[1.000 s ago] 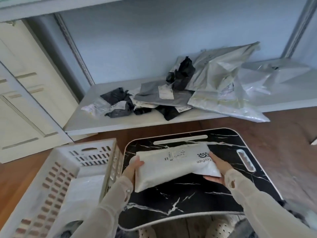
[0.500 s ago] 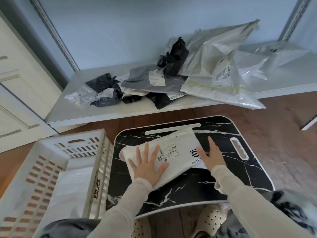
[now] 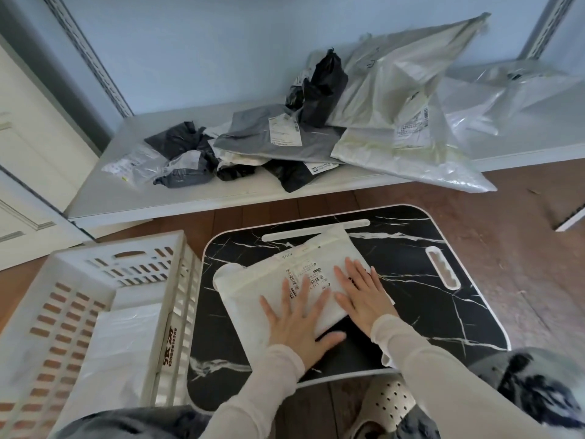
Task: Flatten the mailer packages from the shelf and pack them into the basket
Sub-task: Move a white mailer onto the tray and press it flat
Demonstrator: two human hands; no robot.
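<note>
A second ago the two hands gripped the white padded paper mailer (image 3: pixel 285 280) by its ends, lifted a little off the black marble-patterned lap desk (image 3: pixel 427 296); half a second ago they came down on top of it, well apart. Now they have drawn together near the mailer's near edge — the holding has turned into pressing. My reading is that the flattening step is well under way on this one package, and the move to the basket has not begun.

The left hand (image 3: pixel 297 324) lies palm down with fingers fanned wide, covering the near part of the mailer, its thumb reaching off the edge onto the dark desk surface. The right hand (image 3: pixel 361 293) lies flat just beside it, fingers straight and closer together, pressing the mailer's right portion next to the printed shipping label (image 3: pixel 304 277). Neither hand pinches or curls round anything; both simply bear down.

The mailer sits slightly askew on the desk, its far edge touching the long white slot (image 3: pixel 316 231) near the desk's far rim. Left of the desk, touching its side, stands the white slotted plastic basket (image 3: pixel 177 312), with a pale flat plastic package (image 3: pixel 117 343) already lying inside. Beyond the desk, on the low white shelf (image 3: pixel 126 198), a heap of grey, black and translucent mailer bags (image 3: pixel 316 137) still waits — so most of the job looks to be ahead.
</note>
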